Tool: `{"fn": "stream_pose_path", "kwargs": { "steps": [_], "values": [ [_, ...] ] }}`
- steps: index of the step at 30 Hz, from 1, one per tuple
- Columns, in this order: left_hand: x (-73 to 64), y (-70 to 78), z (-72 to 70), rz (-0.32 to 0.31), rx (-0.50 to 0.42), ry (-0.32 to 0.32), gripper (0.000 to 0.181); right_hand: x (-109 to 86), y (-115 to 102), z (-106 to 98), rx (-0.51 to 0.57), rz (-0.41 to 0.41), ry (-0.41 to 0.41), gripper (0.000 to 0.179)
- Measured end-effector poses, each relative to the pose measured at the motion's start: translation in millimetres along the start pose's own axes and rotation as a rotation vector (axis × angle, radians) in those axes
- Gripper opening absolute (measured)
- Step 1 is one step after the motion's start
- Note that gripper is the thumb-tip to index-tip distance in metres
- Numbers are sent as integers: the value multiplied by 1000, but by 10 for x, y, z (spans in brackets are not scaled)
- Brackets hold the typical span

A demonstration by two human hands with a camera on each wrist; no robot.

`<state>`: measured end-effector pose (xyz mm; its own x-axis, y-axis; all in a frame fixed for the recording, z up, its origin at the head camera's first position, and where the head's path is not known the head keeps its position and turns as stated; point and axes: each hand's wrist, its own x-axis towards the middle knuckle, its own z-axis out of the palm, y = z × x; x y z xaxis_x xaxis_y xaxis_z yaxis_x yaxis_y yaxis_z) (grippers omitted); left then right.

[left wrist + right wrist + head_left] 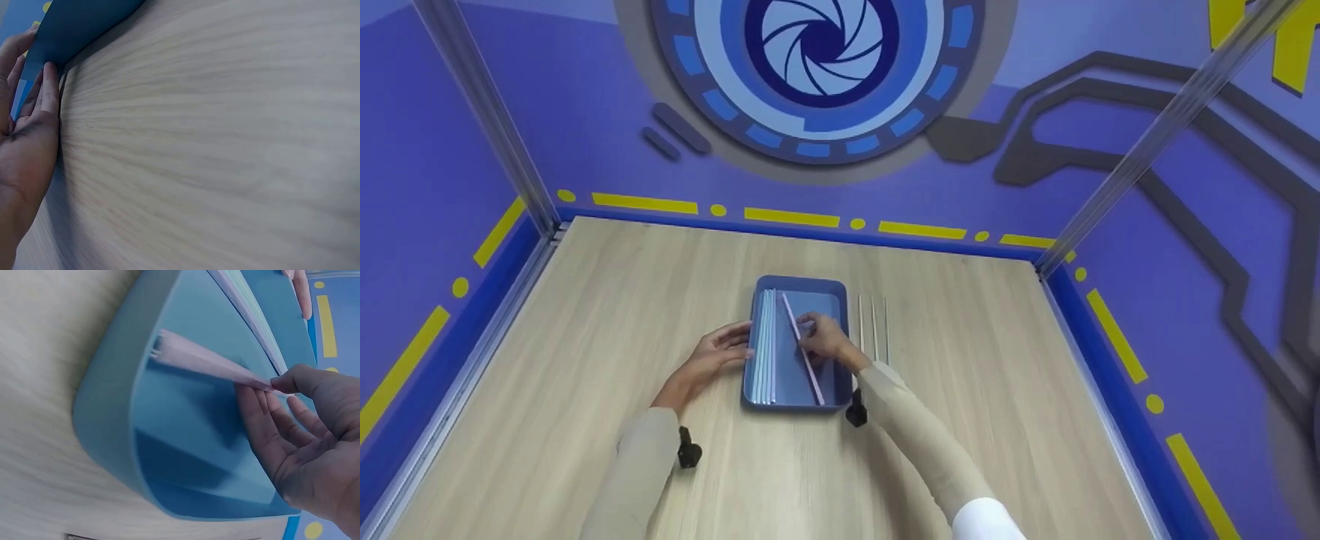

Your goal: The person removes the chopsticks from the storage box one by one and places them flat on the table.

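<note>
A blue-grey rectangular tray [799, 409] lies on the table with several pale blue and whitish straws [765, 345] lined up along its left side. My right hand [825, 337] pinches a pink straw [816, 382] between thumb and fingers, inside the tray. That straw slants, its far end leaning left; in the right wrist view its near end lies close to the tray wall [107, 382]. At the tray's left wall, my left hand [716, 352] rests with its fingers nearly straight against the outside, seen also in the left wrist view as a hand [28, 152] beside the wall.
Several thin metallic sticks [874, 315] lie side by side on the table just right of the tray, partly behind the right forearm. Blue-purple panels [585, 135] enclose the wooden table [607, 300] at the back and both sides, with metal posts at the corners.
</note>
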<state>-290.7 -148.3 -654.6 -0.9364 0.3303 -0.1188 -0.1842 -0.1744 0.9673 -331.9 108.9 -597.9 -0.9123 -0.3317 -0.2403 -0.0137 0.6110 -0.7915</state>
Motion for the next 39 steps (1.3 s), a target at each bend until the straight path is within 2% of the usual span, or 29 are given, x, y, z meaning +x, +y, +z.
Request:
{"fn": "stream_pose_path", "kwargs": {
  "steps": [7, 22, 28, 35, 39],
  "values": [
    [8, 31, -9, 1, 3, -4, 70, -40, -38, -76, 90, 17, -18, 47],
    [26, 58, -25, -2, 14, 16, 69, -100, 10, -317, 379, 26, -26, 50],
    [21, 55, -24, -1, 24, 15, 70, -163, 91, -436, 422, 3, 17, 50],
    [15, 10, -26, -1, 16, -3, 70, -254, 244, -612, 474, 38, 59, 51],
    [16, -12, -16, 10, -1, -15, 69, -315, 351, -711, 503, 26, 91, 52]
  ]
}}
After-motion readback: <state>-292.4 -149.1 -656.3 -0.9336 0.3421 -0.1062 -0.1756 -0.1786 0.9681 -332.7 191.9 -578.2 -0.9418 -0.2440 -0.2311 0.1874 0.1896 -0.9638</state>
